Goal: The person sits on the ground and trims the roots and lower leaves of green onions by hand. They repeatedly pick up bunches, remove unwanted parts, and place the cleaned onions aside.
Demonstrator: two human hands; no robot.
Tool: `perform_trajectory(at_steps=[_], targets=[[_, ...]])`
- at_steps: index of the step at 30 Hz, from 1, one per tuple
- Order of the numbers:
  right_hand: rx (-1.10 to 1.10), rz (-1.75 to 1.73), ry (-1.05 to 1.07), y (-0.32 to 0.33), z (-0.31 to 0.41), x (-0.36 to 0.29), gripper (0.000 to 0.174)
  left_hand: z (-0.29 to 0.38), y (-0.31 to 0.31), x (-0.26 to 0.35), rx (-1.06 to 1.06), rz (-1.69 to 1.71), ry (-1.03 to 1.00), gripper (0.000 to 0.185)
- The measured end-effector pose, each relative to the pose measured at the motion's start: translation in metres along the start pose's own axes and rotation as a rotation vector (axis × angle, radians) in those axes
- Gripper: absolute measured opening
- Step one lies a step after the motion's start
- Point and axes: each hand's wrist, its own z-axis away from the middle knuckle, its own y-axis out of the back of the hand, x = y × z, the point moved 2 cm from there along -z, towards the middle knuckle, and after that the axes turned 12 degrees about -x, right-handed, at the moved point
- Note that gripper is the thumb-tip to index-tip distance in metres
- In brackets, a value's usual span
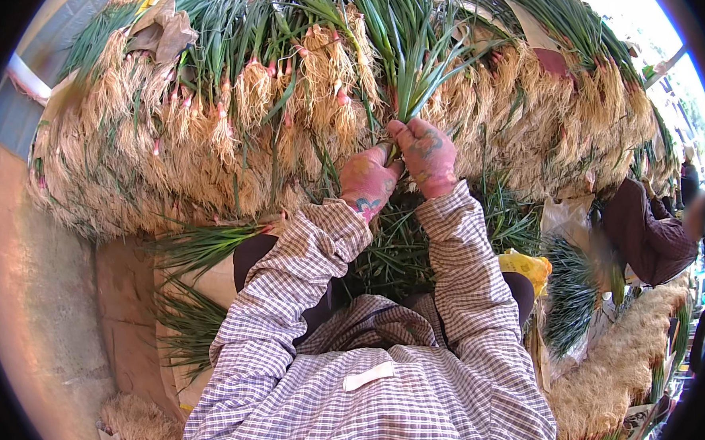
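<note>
Both of my hands wear pink gloves with a flower print and meet over the front of a big heap of rooted leafy plants, which look like green garlic. My right hand (426, 155) is closed around the leaf base of one green plant (416, 83), whose flat leaves fan out above it. Just below and to the left, my left hand (370, 176) pinches the lower stem of that plant. Its bulb and roots are hidden by the gloves. Behind the hands, the heap (260, 149) shows tan roots, pinkish bulbs and green tops pointing away.
Loose cut leaves (396, 246) lie between my knees. Green bunches (195, 316) rest at left, another leafy bunch (568, 294) at right beside a yellow bag (526, 268). Another person (650, 235) crouches at far right, near a second root pile (614, 365). A cloth (165, 28) tops the heap.
</note>
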Motion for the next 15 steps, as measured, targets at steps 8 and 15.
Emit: perform_trajectory(at_steps=[8, 15], targets=[[0.062, -0.992, -0.348, -0.003, -0.009, 0.020, 0.051, 0.002, 0.021, 0.010, 0.013, -0.357, -0.047, 0.027], [-0.290, 0.019, -0.241, -0.002, -0.008, 0.012, 0.055, 0.001, 0.010, 0.018, -0.041, -0.762, -0.096, 0.034]])
